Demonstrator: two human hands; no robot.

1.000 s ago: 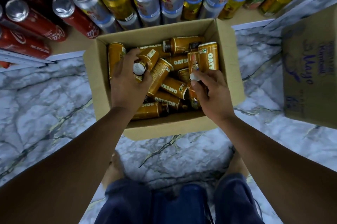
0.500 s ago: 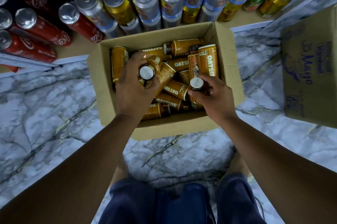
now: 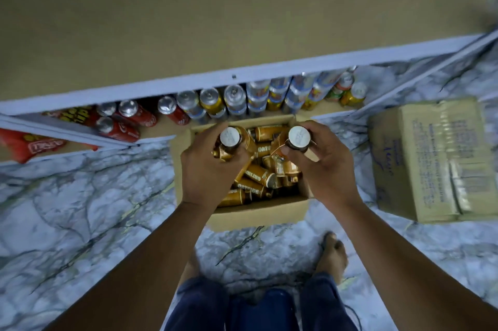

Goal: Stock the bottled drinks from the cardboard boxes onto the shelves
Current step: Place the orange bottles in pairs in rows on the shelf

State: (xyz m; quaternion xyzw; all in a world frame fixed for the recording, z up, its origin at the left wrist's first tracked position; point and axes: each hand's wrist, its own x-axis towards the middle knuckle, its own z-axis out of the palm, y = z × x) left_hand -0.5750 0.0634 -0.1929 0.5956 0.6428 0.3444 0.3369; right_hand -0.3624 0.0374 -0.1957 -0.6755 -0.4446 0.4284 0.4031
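Observation:
An open cardboard box (image 3: 258, 216) sits on the marble floor, with several gold-brown Oatside bottles (image 3: 257, 175) lying loose inside. My left hand (image 3: 207, 168) grips one gold bottle (image 3: 230, 139) upright, its white cap facing me. My right hand (image 3: 323, 166) grips a second gold bottle (image 3: 297, 139) the same way. Both bottles are held above the box. A wide tan shelf board (image 3: 242, 12) with a white front edge spans the upper view, bare where I can see it.
Below that board, a lower shelf holds rows of red, silver and yellow cans (image 3: 221, 104). Red snack packs (image 3: 29, 146) lie at the left. A closed cardboard carton (image 3: 436, 160) stands on the floor at the right. My bare feet (image 3: 332, 255) are just behind the box.
Both hands have lifted a bottle each up out of the box. My head has risen, so the bare upper shelf board now fills the top of the view.

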